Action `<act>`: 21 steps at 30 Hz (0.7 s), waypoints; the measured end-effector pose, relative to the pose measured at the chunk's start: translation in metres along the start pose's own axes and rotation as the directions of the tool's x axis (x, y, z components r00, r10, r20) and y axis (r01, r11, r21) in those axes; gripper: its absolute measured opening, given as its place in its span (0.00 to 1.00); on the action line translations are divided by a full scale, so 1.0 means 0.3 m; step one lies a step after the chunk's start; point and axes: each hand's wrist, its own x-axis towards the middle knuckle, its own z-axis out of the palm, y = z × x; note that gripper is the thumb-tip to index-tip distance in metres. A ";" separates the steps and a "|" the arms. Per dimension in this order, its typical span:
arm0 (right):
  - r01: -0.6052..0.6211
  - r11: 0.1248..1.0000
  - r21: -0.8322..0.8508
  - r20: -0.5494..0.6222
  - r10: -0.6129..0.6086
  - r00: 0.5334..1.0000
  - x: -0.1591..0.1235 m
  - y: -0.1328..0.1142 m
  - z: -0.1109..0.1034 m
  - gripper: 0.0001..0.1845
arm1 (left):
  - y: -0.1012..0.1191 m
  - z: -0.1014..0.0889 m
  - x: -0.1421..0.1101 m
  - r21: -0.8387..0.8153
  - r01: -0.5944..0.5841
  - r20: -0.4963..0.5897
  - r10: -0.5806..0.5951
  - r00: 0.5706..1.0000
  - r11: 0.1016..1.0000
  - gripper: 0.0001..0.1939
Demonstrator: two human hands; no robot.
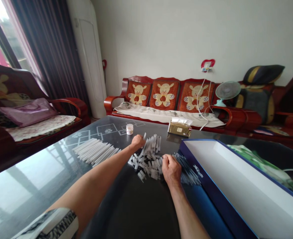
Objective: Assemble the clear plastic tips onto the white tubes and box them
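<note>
My left hand [138, 142] is closed at the far side of a loose pile of short translucent white caps [146, 162]. One short white cap [144, 135] sticks up at its fingertips. At the right edge of the pile, my right hand [171, 169] is curled shut with the thumb on top; its fingers hide whatever they hold. To the left lies a row of long white pen-like tubes [95, 151], side by side. A bundle of thin dark sticks [187, 169], like pen refills, lies just right of my right hand.
A long dark-blue box [211, 192] with a white inside stands open on the right of the glossy table [41, 169]. Beyond the hands are a small white tub [129, 129] and a tissue box [179, 128]. Green-and-white cloth [258, 162] lies past the blue box.
</note>
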 end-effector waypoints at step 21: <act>0.032 0.979 0.201 0.064 -0.046 0.997 0.016 -0.049 -0.041 0.12 | -0.175 -0.014 -0.394 0.246 -0.679 -0.163 0.720 0.675 0.692 0.15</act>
